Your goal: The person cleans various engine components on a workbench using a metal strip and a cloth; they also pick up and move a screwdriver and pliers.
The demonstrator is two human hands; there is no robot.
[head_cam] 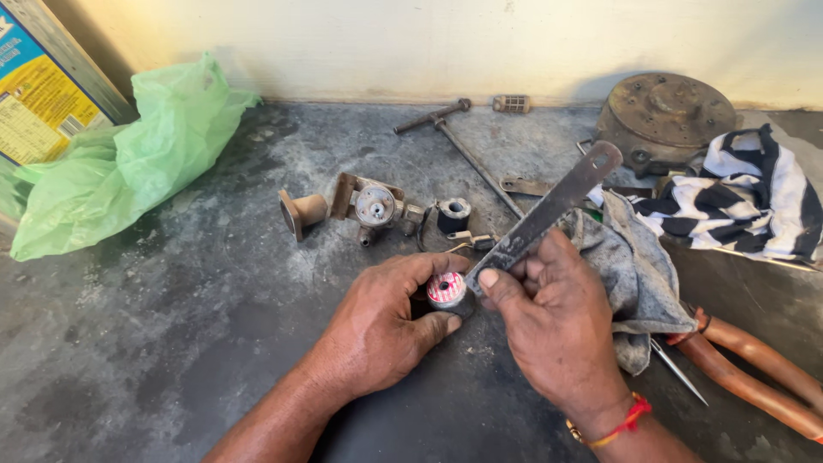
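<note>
My left hand grips a small round part with a red-and-white striped face and a dark hole in its middle. My right hand holds a flat grey metal strip, like a worn blade or file, slanting up to the right. The strip's lower end touches the edge of the round part. Both hands rest low over the dark grey floor. A red thread band circles my right wrist.
A metal carburettor-like body, a flanged tube and a black ring lie beyond the hands. A grey rag, striped cloth, round metal cover, orange-handled pliers, long rod and green plastic bag lie around.
</note>
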